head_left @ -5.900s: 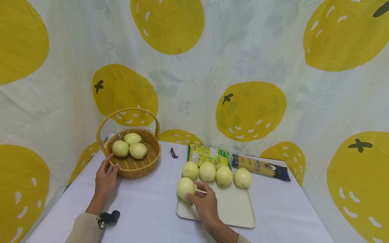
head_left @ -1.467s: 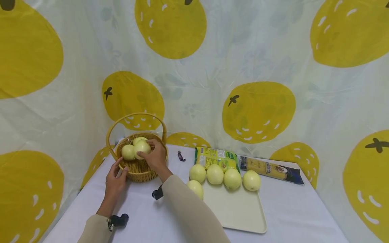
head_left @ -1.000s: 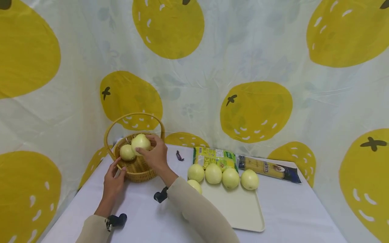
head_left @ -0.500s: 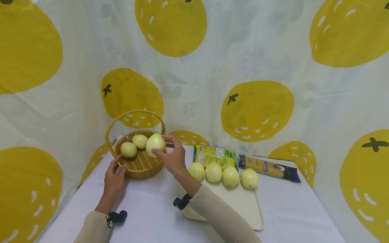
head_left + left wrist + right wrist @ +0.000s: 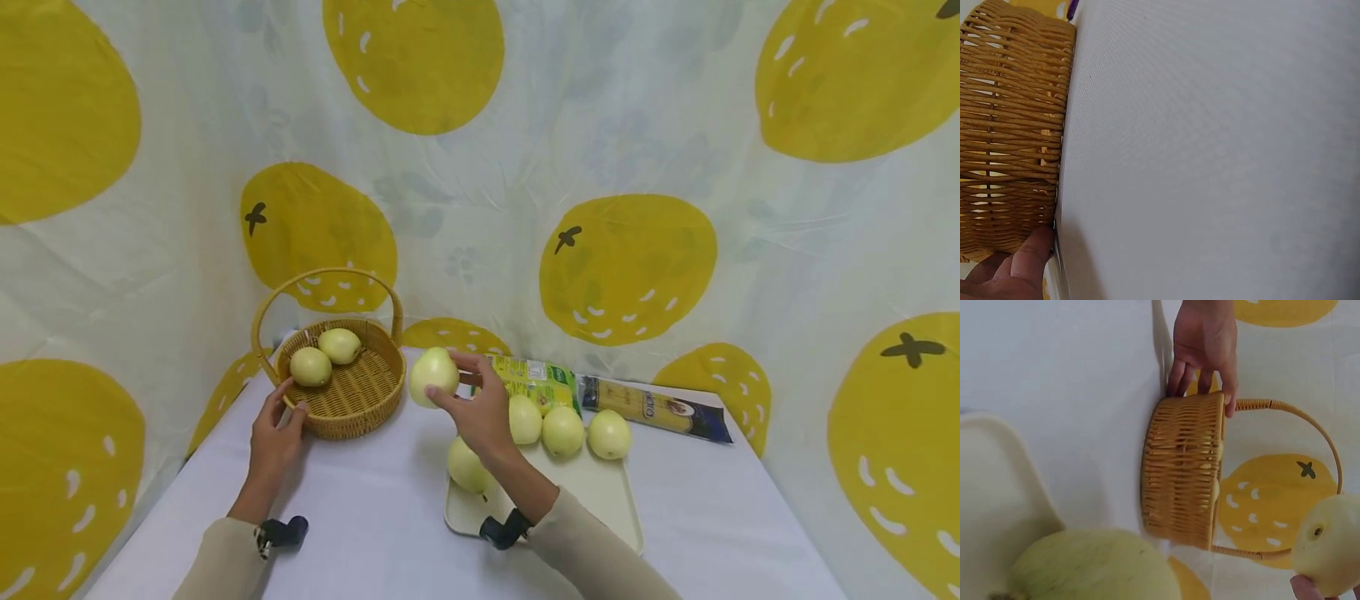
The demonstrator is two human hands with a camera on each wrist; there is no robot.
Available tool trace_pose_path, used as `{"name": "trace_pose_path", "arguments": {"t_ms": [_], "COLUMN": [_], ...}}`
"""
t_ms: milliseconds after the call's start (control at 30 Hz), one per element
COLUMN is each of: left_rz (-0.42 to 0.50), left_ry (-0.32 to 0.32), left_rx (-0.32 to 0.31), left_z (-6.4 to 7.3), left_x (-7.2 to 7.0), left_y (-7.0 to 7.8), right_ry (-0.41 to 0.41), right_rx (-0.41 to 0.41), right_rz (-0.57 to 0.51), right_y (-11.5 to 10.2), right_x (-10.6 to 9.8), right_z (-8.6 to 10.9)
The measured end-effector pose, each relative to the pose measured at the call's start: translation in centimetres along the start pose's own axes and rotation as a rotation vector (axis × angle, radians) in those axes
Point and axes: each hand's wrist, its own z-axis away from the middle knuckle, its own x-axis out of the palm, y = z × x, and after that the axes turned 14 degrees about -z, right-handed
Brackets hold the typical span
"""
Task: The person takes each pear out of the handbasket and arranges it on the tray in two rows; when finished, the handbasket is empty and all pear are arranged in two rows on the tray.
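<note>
One pale fruit (image 5: 429, 379) is held in the right grip (image 5: 483, 410); the left grip (image 5: 273, 435), spread wide, touches the basket (image 5: 352, 426).

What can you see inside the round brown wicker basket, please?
Inside the basket, two pale-green rounded fruits sit toward the left, with bare woven floor beside them; whatever lies directly beneath the fruits is hidden.

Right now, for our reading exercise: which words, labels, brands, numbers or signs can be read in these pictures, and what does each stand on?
No text is clear enough to quote.
Green-and-yellow bag: printed lettering, too small and blurred to read.
Blue-and-yellow packet: larger lettering, too blurred to read with certainty.
Basket, tray and the fruit in the right hand: no lettering shows.
</note>
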Motion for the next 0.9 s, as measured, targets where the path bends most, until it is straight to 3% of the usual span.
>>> {"name": "trace_pose_path", "arguments": {"t_ms": [467,900], "left_rz": [0.004,0.003], "left_ry": [-0.006,-0.01], "left_rx": [0.003,0.009], "left_z": [-0.1,-0.1], "left_x": [-0.2,-0.2], "left_y": [0.0,0.0], "right_ry": [0.107,0.152], "right_rx": [0.132,0.263], "right_rz": [0.142,0.273], "right_y": [0.3,1.5], "right_x": [-6.4,-10.4], "right_z": [3.0,6.2]}}
